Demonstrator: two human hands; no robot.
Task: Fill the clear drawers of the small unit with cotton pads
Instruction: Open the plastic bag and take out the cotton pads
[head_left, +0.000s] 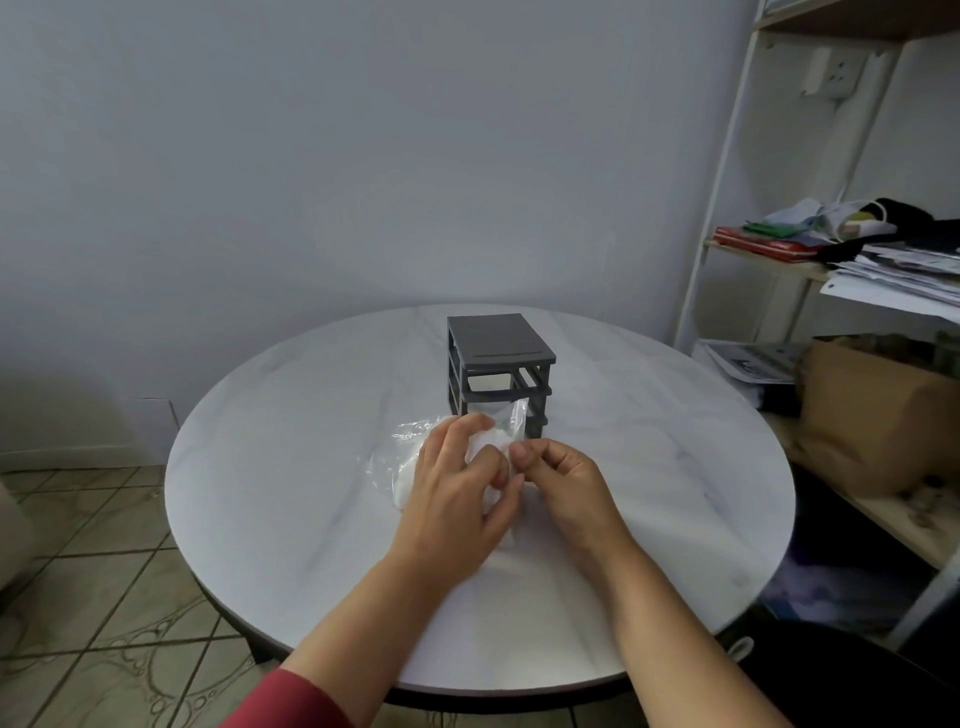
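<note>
Hands meet just in front of the grey drawer unit (498, 369): left hand (457, 483) curled, fingers gripping the plastic bag of cotton pads (410, 457) on the table (649, 467), right hand (561, 483) pinching its edge.

A round table (291, 467) has a white top veined with faint grey marbling and a dark rim along its near edge. Toward the far edge stands a small dark grey plastic drawer frame (496, 364), uniformly charcoal with no pattern. Just in front of it lies a clear, glossy plastic bag (400, 447) showing white cotton pads (402, 488) inside. A red sleeve (296, 701) shows at the lower left. The floor (104, 597) is beige tile with dark grout lines and swirling brown markings. The wall (311, 156) is plain pale grey-blue. A white metal shelf rack (727, 182) with light wood boards holds red folders (763, 244), white papers (893, 280) and a brown cardboard box (872, 415).
</note>
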